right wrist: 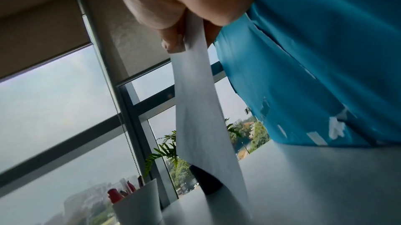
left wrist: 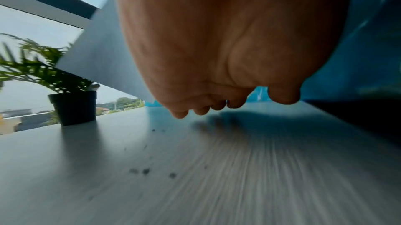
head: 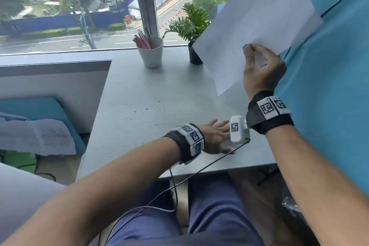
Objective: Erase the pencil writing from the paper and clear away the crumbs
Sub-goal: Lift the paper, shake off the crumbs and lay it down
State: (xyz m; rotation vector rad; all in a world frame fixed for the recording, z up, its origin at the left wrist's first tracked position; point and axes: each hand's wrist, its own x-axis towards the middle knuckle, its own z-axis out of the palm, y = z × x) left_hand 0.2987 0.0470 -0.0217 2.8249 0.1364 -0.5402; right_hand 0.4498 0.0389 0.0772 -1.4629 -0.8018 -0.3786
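My right hand pinches a blank white sheet of paper and holds it up off the desk at the right, tilted; the right wrist view shows the paper edge-on between thumb and fingers. Dark eraser crumbs lie scattered on the grey desk near its middle; they also show as blurred specks, crumbs, in the left wrist view. My left hand lies flat on the desk near the front, fingers straight, to the right of the crumbs. No eraser is in view.
A white cup of pens and a small potted plant stand at the desk's far edge by the window. A blue partition runs along the right. A cable trails from my wrist over the front edge.
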